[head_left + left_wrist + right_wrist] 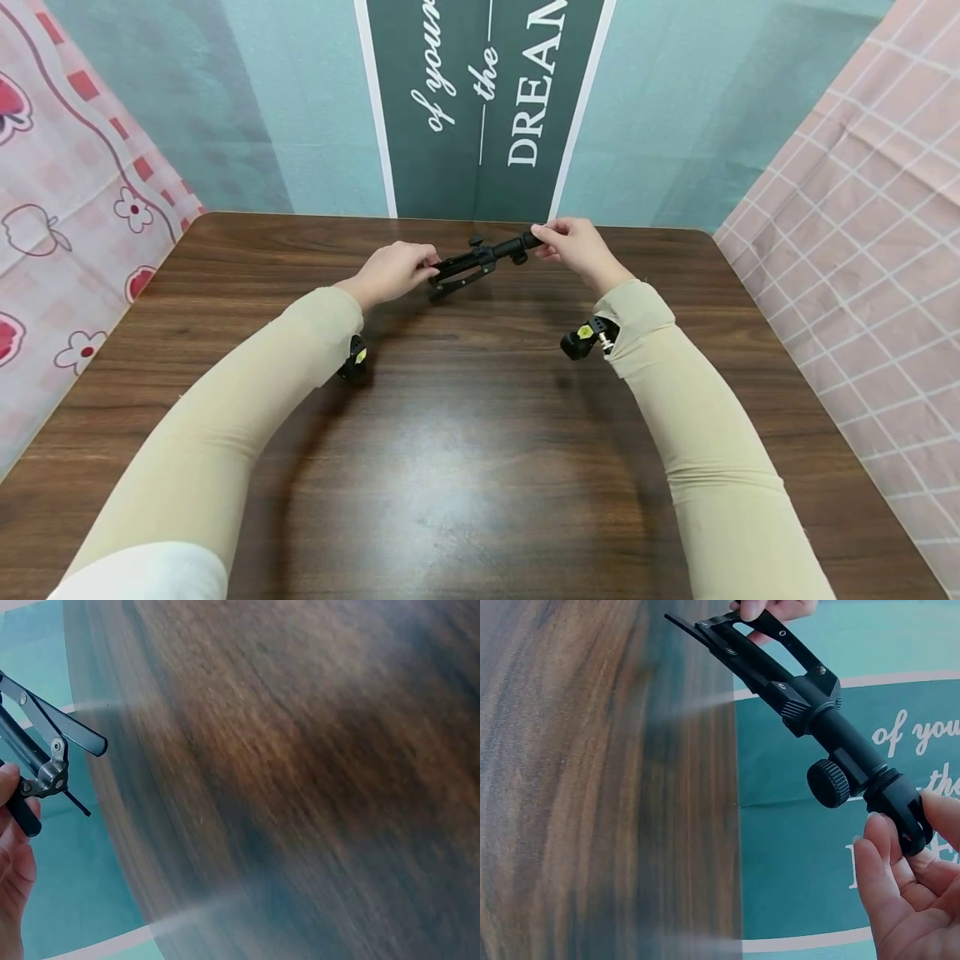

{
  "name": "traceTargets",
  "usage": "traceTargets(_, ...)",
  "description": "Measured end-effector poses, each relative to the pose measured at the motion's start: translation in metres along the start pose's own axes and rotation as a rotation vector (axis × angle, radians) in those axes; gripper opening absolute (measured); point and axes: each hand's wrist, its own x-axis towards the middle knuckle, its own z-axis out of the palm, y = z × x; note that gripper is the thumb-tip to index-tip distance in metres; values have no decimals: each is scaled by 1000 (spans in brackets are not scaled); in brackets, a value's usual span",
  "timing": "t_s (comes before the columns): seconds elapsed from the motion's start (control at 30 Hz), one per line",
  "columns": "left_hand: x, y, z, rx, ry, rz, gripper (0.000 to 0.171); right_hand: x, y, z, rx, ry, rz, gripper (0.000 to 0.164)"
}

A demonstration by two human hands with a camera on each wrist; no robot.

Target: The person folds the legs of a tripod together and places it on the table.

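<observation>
A small black tripod [491, 255] is held slantwise between both hands near the table's far edge. My left hand [397, 272] pinches one leg at the foot end; the left wrist view shows thumb and fingers [15, 847] on that leg [22, 810], with the other legs slightly spread. My right hand [576, 247] pinches the forked head end, which the right wrist view shows between thumb and fingertips [881, 862]. Also in that view, a ridged knob [829, 784] sticks out from the tripod's column below the head.
The brown wooden table [450, 433] spreads below both arms. Behind it hangs a teal cloth [315, 108] with white lettering on a dark panel. Patterned pink cloths hang at the left [75, 217] and right [862, 275]. A black wrist camera [581, 340] sits under the right sleeve.
</observation>
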Motion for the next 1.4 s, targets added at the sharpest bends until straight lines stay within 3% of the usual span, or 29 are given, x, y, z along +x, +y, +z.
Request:
traceTargets(0.37,12,1,-9,110,-79,-12,8,9,20,6,127,0,81,40)
traceTargets(0.67,16,1,-9,177,-127,0,8,11,27,10,99,-39,108,39)
traceTargets(0.9,20,1,-7,209,-176,-1,12,10,34,14,-32,-85,129,40)
traceTargets(1.1,23,2,-5,232,-211,-16,13,10,40,16,-223,-161,83,48)
traceTargets(1.4,24,3,1,259,-222,7,11,8,43,21,-523,-153,43,36)
